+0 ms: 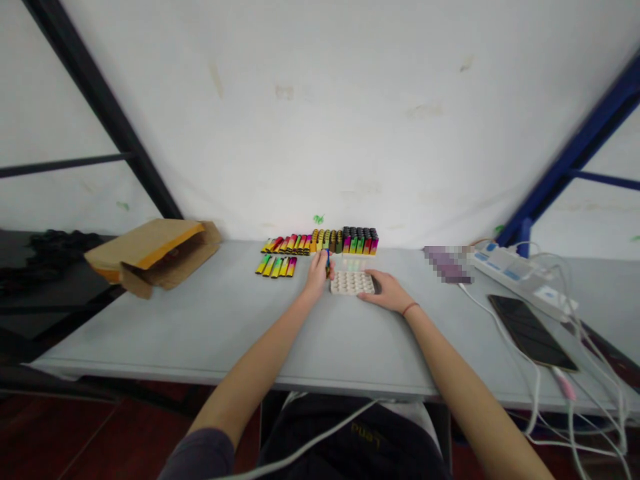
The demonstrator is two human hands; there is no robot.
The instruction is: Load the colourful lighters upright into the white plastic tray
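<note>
In the head view, we see the white tray (pixel 351 283) on the grey counter (pixel 250 320), straight ahead of the person, its top face patterned with small round cups. Our right grip (pixel 387 291) is clasped around the tray's right end, thumb on the near edge and fingers over toward the far edge. Our left grip (pixel 318 271), just beyond the tray's left edge, is closed in a pinch on a small tube (pixel 329 263), dark with a bit of blue; most of it is hidden by the fingers.

We judge the tray to be light and fairly stiff, likely thin-walled, so it could slide or flex under a hard squeeze; opposite edges look like the best hold, leaving the cups uncovered. The tube we would expect to be light, rigid and rather slippery on its smooth side, best taken around the middle between thumb and fingertips.

At the far side, upright tubes (pixel 360 241) with dark tops stand close together. To their left, more lie flat: a pile of colourful tubes (pixel 287 245), and nearer, a loose row (pixel 276 267). These look prone to rolling or shifting, so we favour lifting one by its body.
</note>
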